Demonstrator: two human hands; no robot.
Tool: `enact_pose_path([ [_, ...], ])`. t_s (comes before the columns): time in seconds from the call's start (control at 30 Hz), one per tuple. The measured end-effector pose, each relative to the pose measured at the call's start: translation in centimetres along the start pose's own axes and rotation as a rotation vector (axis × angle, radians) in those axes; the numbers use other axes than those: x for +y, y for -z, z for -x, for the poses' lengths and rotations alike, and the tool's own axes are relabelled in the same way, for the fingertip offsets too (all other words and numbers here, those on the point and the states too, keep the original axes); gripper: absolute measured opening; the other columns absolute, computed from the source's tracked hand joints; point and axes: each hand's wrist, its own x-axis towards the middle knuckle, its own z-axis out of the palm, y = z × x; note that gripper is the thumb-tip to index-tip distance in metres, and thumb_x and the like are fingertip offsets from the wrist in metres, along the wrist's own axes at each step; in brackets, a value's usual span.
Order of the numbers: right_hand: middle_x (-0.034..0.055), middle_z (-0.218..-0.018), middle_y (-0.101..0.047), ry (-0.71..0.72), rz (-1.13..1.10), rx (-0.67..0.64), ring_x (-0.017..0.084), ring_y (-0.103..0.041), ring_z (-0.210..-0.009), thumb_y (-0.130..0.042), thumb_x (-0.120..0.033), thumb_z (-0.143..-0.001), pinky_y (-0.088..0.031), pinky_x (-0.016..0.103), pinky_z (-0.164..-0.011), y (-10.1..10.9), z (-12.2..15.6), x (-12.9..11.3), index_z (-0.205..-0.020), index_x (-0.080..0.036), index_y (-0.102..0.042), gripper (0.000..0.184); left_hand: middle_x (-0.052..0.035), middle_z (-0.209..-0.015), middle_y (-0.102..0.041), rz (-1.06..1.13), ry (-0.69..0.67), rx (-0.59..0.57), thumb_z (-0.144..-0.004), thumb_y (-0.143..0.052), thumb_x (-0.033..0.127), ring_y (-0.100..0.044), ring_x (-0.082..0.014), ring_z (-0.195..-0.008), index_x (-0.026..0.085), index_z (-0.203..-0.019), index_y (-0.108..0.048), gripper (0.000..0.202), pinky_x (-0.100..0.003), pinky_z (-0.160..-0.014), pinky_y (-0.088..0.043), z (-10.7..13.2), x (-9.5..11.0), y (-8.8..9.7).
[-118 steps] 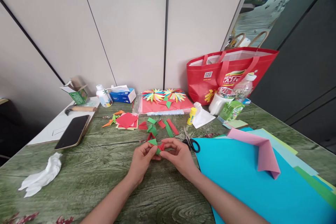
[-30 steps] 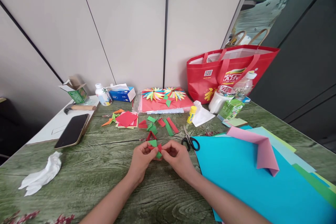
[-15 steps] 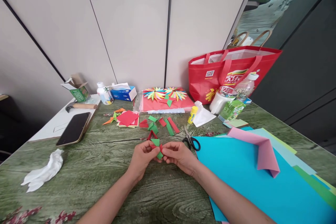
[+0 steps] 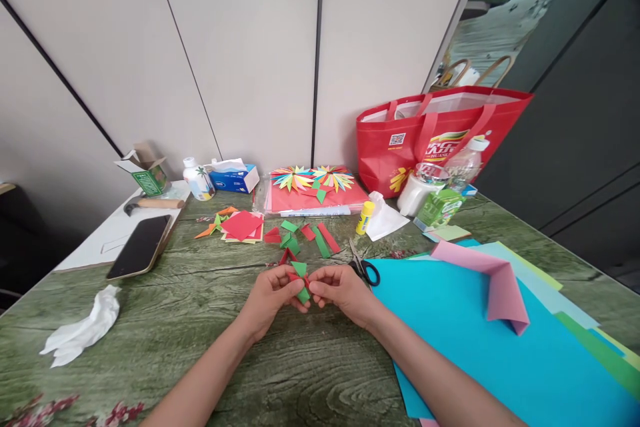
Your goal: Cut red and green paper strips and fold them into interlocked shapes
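Both my hands meet just above the green wood-grain table (image 4: 200, 320), pinching one small folded paper piece of red and green (image 4: 301, 282). My left hand (image 4: 270, 297) grips its left side with curled fingers. My right hand (image 4: 345, 290) pinches its right side with thumb and forefinger. Just beyond the piece lie loose red and green folded paper bits (image 4: 305, 237). Black-handled scissors (image 4: 363, 265) lie right of my right hand, at the edge of a big blue paper sheet (image 4: 475, 353).
A phone (image 4: 139, 247) and crumpled tissue (image 4: 83, 332) lie at left. A glue stick (image 4: 365, 217), red square papers (image 4: 241, 227), finished paper stars (image 4: 313, 180), a tissue box (image 4: 234, 178) and a red bag (image 4: 435, 137) line the back. A pink folded sheet (image 4: 500, 280) rests on the coloured sheets.
My hands have stayed together on the red and green piece, shifting their grip slightly; the piece has turned a little between my fingers. Nothing else on the table has moved.
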Motion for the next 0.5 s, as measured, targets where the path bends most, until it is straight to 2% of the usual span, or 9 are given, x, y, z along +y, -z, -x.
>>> enact_pose_path([
  [0.17,-0.0015,-0.056,-0.061,-0.047,-0.082,-0.029,0.007,-0.053,-0.048,-0.076,-0.030,-0.058,-0.040,0.020,-0.048,0.26,-0.02,0.07,-0.075,-0.013,-0.066,0.026,-0.0018,-0.062,-0.060,0.166,0.066,-0.171,-0.073,-0.064,0.025,-0.060,-0.0136,-0.052,0.013,-0.080,-0.055,0.017,-0.025,-0.048,-0.049,0.03,0.04,0.73],
  [0.27,-0.0011,-0.057,-0.060,-0.047,-0.083,-0.063,0.006,-0.051,-0.048,-0.075,-0.031,-0.059,-0.039,0.020,-0.049,0.28,0.07,-0.12,-0.077,-0.013,-0.067,0.027,0.0000,-0.063,-0.057,0.260,0.091,-0.223,-0.075,-0.062,0.025,-0.060,-0.0125,-0.052,0.014,-0.077,-0.053,0.014,-0.022,-0.047,-0.048,-0.04,-0.34,1.02],
  [0.5,-0.0017,-0.058,-0.059,-0.031,-0.079,-0.108,0.006,-0.049,-0.049,-0.073,-0.030,-0.062,-0.038,0.020,-0.050,0.01,0.40,-0.78,-0.076,-0.013,-0.066,0.023,0.0030,-0.064,-0.054,0.331,0.032,-0.346,-0.078,-0.058,0.025,-0.060,-0.0134,-0.052,0.020,-0.087,-0.048,0.015,-0.024,-0.048,-0.048,0.01,-0.59,1.11],
])
